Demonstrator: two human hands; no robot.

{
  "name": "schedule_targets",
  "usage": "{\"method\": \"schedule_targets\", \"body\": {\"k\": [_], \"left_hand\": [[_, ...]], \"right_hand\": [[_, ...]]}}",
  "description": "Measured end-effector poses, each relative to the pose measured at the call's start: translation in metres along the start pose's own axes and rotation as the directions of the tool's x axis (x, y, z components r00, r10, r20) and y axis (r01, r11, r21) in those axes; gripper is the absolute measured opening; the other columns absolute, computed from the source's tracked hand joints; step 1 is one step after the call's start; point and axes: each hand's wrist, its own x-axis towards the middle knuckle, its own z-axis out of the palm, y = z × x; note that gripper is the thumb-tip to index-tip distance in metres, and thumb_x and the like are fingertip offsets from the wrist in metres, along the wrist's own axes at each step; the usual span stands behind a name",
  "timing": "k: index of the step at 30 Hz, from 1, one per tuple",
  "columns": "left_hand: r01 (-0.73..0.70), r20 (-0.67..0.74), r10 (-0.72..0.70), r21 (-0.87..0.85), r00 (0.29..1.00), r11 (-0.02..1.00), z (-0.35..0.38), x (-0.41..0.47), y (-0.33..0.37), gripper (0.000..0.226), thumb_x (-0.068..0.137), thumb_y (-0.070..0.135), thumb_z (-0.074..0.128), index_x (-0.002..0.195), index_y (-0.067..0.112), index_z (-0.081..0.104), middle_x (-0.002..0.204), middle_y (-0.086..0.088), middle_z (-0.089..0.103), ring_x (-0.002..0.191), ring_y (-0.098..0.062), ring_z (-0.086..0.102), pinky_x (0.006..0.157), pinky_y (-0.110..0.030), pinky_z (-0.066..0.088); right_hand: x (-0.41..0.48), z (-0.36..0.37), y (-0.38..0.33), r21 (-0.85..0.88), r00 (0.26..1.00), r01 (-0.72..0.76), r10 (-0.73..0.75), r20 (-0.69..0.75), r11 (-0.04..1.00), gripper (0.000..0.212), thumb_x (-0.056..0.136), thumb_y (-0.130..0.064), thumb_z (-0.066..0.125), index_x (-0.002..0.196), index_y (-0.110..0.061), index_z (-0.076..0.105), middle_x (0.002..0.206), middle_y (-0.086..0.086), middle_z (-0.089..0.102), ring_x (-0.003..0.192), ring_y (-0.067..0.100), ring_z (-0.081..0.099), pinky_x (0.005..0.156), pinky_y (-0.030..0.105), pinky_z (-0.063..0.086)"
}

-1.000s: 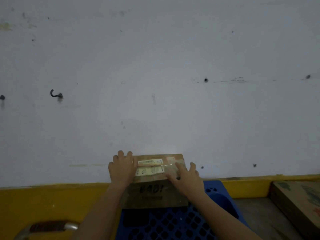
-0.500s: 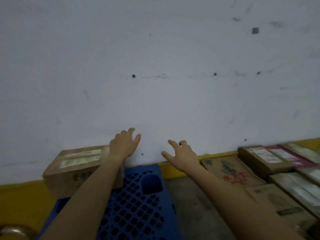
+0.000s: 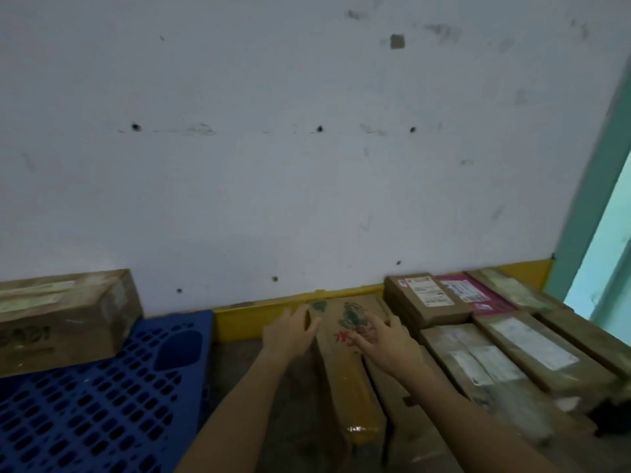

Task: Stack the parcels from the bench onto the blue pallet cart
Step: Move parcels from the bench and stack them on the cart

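Note:
A brown parcel with labels (image 3: 65, 319) sits on the far left corner of the blue pallet cart (image 3: 102, 397). A long brown parcel with green and red print (image 3: 345, 336) lies on the bench, nearest the cart. My left hand (image 3: 290, 331) reaches to its left edge with relaxed fingers. Over the printed top hovers my right hand (image 3: 386, 339), fingers spread. Neither hand holds anything.
Several more parcels (image 3: 505, 349) lie in rows on the bench at the right, one with a pink wrapper (image 3: 474, 297). A white wall with a yellow skirting (image 3: 259, 315) runs behind. A teal door frame (image 3: 594, 186) stands far right.
Both hands let go of the labelled parcel on the cart and swung right. The view turned right with them, and the hands now reach the printed parcel on the bench.

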Motion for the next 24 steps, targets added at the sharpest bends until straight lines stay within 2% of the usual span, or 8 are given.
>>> {"method": "schedule_targets", "body": {"k": [4, 11, 16, 21, 24], "left_hand": [[-0.042, 0.113, 0.04, 0.012, 0.993, 0.999, 0.03, -0.012, 0.024, 0.043, 0.097, 0.048, 0.029, 0.133, 0.026, 0.036, 0.127, -0.008, 0.048, 0.111, -0.024, 0.053, 0.092, -0.039, 0.042], [-0.035, 0.163, 0.033, 0.012, 0.986, 0.999, 0.063, -0.003, 0.034, 0.043, 0.096, 0.049, 0.029, 0.134, 0.031, 0.035, 0.131, -0.008, 0.046, 0.112, -0.025, 0.053, 0.095, -0.044, 0.044], [-0.052, 0.156, 0.045, 0.043, 0.987, 0.998, 0.079, 0.013, 0.044, 0.043, 0.094, 0.051, 0.031, 0.132, 0.031, 0.039, 0.139, -0.008, 0.041, 0.122, -0.028, 0.044, 0.099, -0.049, 0.042], [-0.135, 0.154, 0.128, 0.037, 0.98, 0.99, 0.092, 0.029, 0.075, 0.045, 0.095, 0.049, 0.032, 0.133, 0.027, 0.042, 0.135, -0.005, 0.047, 0.123, -0.025, 0.044, 0.102, -0.043, 0.039], [-0.19, 0.191, 0.178, 0.043, 0.965, 0.981, 0.102, 0.039, 0.1, 0.05, 0.095, 0.05, 0.03, 0.138, 0.025, 0.037, 0.139, -0.007, 0.044, 0.125, -0.026, 0.042, 0.103, -0.043, 0.037]], "right_hand": [[-0.009, 0.006, 0.03, 0.006, 0.999, -0.026, 0.025, 0.041, 1.0, 0.065, 0.087, -0.063, 0.04, 0.143, -0.034, 0.024, 0.139, 0.012, 0.034, 0.123, 0.029, 0.043, 0.093, 0.04, 0.046], [-0.012, 0.017, 0.056, 0.005, 0.996, -0.061, 0.061, 0.067, 0.998, 0.064, 0.087, -0.061, 0.041, 0.143, -0.033, 0.025, 0.143, 0.012, 0.031, 0.13, 0.029, 0.035, 0.099, 0.04, 0.041], [-0.004, 0.007, 0.084, -0.028, 0.989, -0.142, 0.142, 0.027, 0.99, 0.065, 0.088, -0.06, 0.04, 0.144, -0.032, 0.023, 0.144, 0.013, 0.033, 0.132, 0.032, 0.032, 0.104, 0.044, 0.035], [0.003, -0.011, 0.12, -0.099, 0.978, -0.199, 0.191, -0.081, 0.975, 0.057, 0.089, -0.057, 0.041, 0.135, -0.024, 0.037, 0.135, 0.012, 0.041, 0.123, 0.028, 0.041, 0.096, 0.038, 0.04], [0.003, -0.023, 0.143, -0.107, 0.961, -0.266, 0.254, -0.111, 0.958, 0.057, 0.09, -0.055, 0.042, 0.138, -0.026, 0.033, 0.136, 0.012, 0.041, 0.123, 0.029, 0.04, 0.095, 0.038, 0.039]]}}
